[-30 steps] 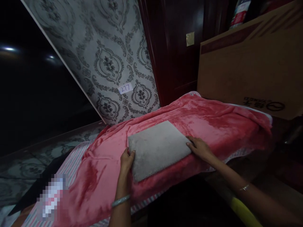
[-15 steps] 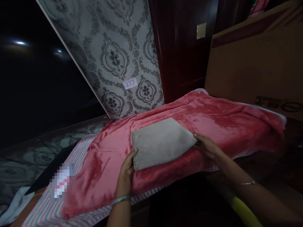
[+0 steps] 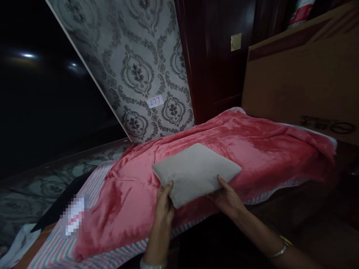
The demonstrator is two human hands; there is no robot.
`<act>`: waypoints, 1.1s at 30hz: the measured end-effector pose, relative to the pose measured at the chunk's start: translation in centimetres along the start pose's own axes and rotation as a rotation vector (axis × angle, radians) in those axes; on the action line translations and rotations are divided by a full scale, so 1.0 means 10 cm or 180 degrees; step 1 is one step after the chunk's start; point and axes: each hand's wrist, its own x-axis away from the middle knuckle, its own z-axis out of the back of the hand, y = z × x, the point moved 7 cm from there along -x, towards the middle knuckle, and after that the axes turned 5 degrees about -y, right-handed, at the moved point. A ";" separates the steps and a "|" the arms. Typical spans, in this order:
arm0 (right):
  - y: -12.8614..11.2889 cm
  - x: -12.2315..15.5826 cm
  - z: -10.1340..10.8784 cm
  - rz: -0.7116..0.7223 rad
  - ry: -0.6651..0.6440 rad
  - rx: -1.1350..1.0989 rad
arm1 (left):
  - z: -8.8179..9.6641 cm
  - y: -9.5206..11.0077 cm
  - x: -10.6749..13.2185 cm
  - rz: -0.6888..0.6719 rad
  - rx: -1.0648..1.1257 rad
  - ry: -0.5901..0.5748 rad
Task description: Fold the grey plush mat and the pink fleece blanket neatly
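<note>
A flat, light grey piece that looks like a folded cloth [image 3: 196, 172] is held just over the red-pink plush blanket [image 3: 126, 213]. My left hand [image 3: 165, 200] grips its near left edge, thumb on top and fingers underneath. At the near right edge, my right hand [image 3: 226, 196] pinches it with the thumb on top, its other fingers partly hidden below. The far corners of the grey cloth point toward the wall and to the right. Whether its underside touches the blanket, I cannot tell.
Under the blanket lies a striped sheet [image 3: 60, 248]. A patterned wall [image 3: 137, 71] bears a paper label reading 277 [image 3: 155, 101]. A large dark screen [image 3: 45, 108] stands left, a dark red door [image 3: 215, 63] behind, a cardboard box [image 3: 300, 78] right.
My right hand has moved from the right corner of the grey cloth to its near edge, closer to my left hand. The cloth has turned and shifted slightly nearer.
</note>
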 end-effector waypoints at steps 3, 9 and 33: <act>0.04 -0.07 0.12 -0.0044 0.0238 0.0185 | 0.03 -0.32 0.18 0.0480 0.0521 0.0282; -0.10 -0.03 0.25 -0.0189 0.0420 0.0650 | 0.37 -0.55 0.15 0.0847 0.1455 0.0363; -1.00 0.46 0.75 -0.0664 0.0441 0.0923 | -0.15 -0.69 -0.36 0.1549 0.0544 -0.0693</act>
